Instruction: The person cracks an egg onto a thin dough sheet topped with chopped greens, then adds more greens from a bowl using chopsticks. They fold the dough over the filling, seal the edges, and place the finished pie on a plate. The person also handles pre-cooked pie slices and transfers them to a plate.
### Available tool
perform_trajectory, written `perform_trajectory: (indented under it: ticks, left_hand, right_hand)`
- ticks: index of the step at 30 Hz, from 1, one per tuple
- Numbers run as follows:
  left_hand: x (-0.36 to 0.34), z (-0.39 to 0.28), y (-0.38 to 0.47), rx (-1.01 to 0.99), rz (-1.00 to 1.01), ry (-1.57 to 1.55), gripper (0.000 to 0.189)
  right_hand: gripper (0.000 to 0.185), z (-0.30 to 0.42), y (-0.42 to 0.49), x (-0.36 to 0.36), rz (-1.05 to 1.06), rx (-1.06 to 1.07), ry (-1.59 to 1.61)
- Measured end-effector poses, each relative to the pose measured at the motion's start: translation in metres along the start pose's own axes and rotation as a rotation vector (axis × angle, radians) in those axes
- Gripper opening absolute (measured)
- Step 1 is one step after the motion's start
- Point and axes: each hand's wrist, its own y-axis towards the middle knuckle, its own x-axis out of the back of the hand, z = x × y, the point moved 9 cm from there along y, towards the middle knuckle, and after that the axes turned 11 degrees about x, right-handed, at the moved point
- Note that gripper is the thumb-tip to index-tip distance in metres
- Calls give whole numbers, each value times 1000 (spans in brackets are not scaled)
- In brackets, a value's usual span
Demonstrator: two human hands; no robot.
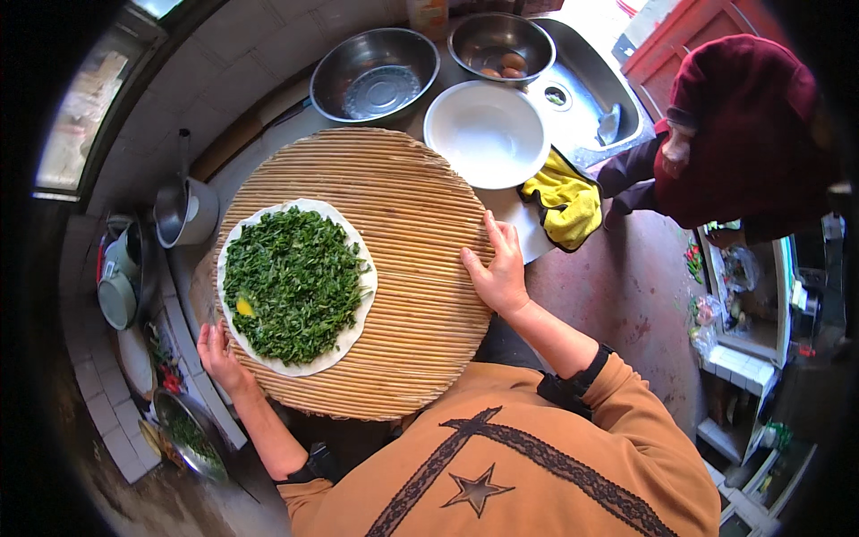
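A round tray of bound reed stalks (416, 295) lies before me, its near edge close to my body. On its left part rests a thin round sheet of dough (359, 322), covered with chopped green leaves (295, 275) except for a pale rim. One small yellow piece (244, 307) shows among the greens at the lower left. My left hand (225, 359) holds the tray's left edge, near the dough. My right hand (500, 268) grips the tray's right edge, thumb on top. The fingers beneath the tray are hidden.
Beyond the tray stand a steel basin (376, 74), a white bowl (486, 134) and a steel bowl (470, 43) with several eggs, beside a sink (627, 121). A yellow cloth (570, 201) lies at the counter's edge. Another person (745, 134) stands at right. A pan with greens (191, 436) is lower left.
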Motion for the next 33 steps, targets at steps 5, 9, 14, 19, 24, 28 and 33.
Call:
perform_trajectory:
  ticks: [5, 9, 14, 19, 24, 28, 33]
  left_hand:
    - [-20, 47, -28, 72, -79, 63, 39]
    - [-103, 82, -33, -58, 67, 96, 30]
    - [-204, 107, -7, 101, 265, -178, 55]
    - [-246, 95, 29, -31, 263, 36, 66]
    - [-264, 91, 56, -52, 197, 278, 72]
    - [-281, 95, 62, -46, 288, 453, 72]
    - [-285, 94, 61, -35, 437, 508, 82]
  right_hand:
    - [56, -37, 4, 38, -20, 42, -65]
    - [48, -81, 15, 91, -120, -42, -105]
    - [45, -127, 52, 120, -219, -53, -11]
    - [47, -159, 67, 104, -286, -127, 123]
    - [50, -159, 65, 86, -256, -219, 91]
    - [51, -162, 58, 68, -175, -269, 254]
    - [59, -185, 52, 65, -167, -265, 218]
